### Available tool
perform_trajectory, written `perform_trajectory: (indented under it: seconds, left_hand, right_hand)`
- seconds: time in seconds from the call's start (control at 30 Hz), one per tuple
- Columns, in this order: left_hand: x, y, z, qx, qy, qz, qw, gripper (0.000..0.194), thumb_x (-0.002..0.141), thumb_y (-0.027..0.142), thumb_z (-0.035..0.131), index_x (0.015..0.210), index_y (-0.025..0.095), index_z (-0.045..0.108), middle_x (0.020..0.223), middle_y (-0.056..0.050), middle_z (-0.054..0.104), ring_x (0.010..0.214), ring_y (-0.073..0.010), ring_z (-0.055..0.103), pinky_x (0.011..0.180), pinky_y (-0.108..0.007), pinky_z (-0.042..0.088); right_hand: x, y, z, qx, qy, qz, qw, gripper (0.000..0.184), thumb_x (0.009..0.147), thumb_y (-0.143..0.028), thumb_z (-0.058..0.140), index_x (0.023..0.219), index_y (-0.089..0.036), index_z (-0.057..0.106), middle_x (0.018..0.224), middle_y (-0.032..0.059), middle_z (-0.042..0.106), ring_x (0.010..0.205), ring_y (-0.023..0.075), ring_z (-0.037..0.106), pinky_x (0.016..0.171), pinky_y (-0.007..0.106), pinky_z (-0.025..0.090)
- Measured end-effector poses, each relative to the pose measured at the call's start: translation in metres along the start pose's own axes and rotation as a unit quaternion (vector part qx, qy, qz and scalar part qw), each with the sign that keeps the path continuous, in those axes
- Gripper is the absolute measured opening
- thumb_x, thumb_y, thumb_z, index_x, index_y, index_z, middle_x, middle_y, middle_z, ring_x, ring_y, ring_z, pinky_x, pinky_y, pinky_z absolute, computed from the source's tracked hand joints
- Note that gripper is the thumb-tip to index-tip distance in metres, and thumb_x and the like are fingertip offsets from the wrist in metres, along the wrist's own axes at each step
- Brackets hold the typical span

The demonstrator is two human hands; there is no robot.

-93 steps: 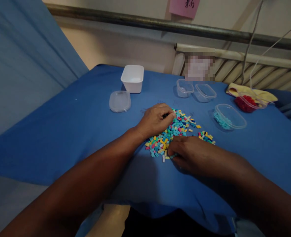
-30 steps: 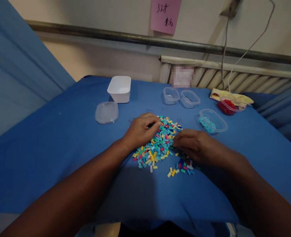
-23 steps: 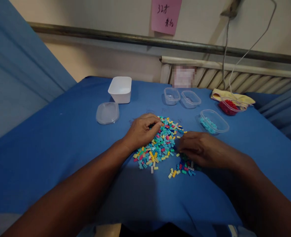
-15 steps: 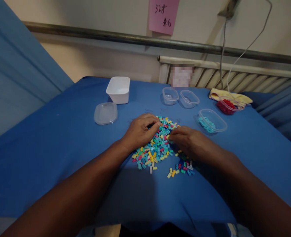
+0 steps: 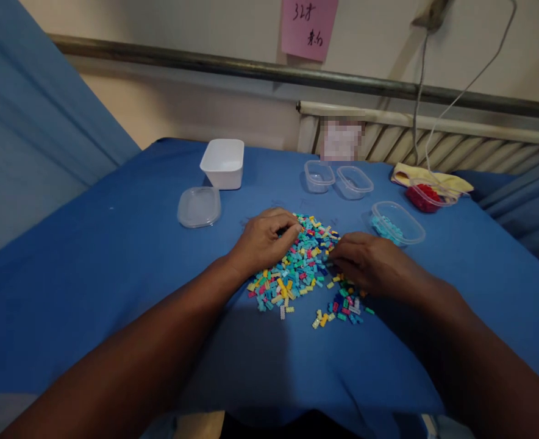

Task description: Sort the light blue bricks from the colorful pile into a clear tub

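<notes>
A mixed pile of small toy building bricks [image 5: 303, 259] in blue, yellow, pink, green and white lies on the blue cloth. My left hand [image 5: 272, 238] rests at the pile's left side, its fingers curled and thumb bent toward the forefinger among the bricks. Whether a brick sits between those fingertips is hidden. At the right edge of the pile is my right hand [image 5: 365, 259], fingers pressed together and pointing left. Its fingertips touch the bricks, and what they grip cannot be made out. A smaller group of mixed bricks [image 5: 345, 305] lies below the right hand.
Behind the right hand stands a clear tub [image 5: 413, 235] with light-blue bricks; a clear tub of red bricks [image 5: 424, 198] is beside a yellow cloth [image 5: 402, 174]. Two clear tubs [image 5: 319, 177] stand at the back. Left are a white box [image 5: 226, 177] and a clear lid [image 5: 199, 207].
My right hand has drawn slightly right, away from the pile's middle, and its fingers are more curled. The left hand stays at the pile. The whole view has shifted a little.
</notes>
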State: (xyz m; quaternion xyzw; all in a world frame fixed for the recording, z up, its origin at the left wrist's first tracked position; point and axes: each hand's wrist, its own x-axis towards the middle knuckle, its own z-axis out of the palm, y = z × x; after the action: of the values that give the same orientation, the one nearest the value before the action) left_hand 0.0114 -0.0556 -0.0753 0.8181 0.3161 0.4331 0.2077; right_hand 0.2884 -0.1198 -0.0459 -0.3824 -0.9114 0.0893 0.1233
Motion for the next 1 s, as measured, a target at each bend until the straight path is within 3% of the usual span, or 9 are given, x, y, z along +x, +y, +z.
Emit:
perform_trajectory:
  seconds: [0.17,0.4,0.63,1.0]
  left_hand:
    - [0.000,0.001,0.000,0.003,0.002,0.001,1.000,0.016,0.105,0.024,0.067,0.097,0.021,0.081,0.102,-0.004,0.080,0.100,-0.0218,0.075,0.093,-0.040,0.057]
    - [0.000,-0.001,0.000,0.002,-0.001,0.006,1.000,0.016,0.105,0.024,0.067,0.096,0.021,0.080,0.104,-0.005,0.080,0.102,-0.0221,0.075,0.096,-0.040,0.057]
    - [0.000,-0.001,0.000,0.007,-0.005,0.004,1.000,0.017,0.105,0.026,0.066,0.096,0.021,0.080,0.104,-0.005,0.081,0.102,-0.0228,0.076,0.096,-0.041,0.058]
    - [0.000,0.000,0.000,0.009,0.001,0.006,1.000,0.016,0.105,0.025,0.068,0.097,0.021,0.081,0.102,-0.004,0.080,0.101,-0.0216,0.075,0.094,-0.039,0.057]
  right_hand:
    - [0.003,-0.001,0.006,0.056,0.004,-0.026,0.998,0.027,0.106,-0.016,0.063,0.131,-0.021,0.072,0.125,0.0120,0.076,0.116,0.0279,0.072,0.101,0.042,0.058]
    - [0.004,0.001,0.007,0.039,-0.017,0.014,0.999,0.027,0.100,-0.013,0.066,0.124,-0.019,0.074,0.106,0.0096,0.076,0.099,0.0271,0.074,0.087,0.038,0.057]
    - [0.010,-0.001,0.003,0.012,-0.049,0.043,0.998,0.017,0.105,-0.016,0.062,0.112,-0.021,0.077,0.105,0.0084,0.078,0.096,0.0247,0.072,0.083,0.033,0.050]
    - [0.014,-0.011,-0.001,0.009,-0.046,0.072,0.996,0.015,0.095,-0.007,0.062,0.094,-0.020,0.071,0.091,0.0047,0.072,0.081,0.0200,0.065,0.073,0.030,0.040]
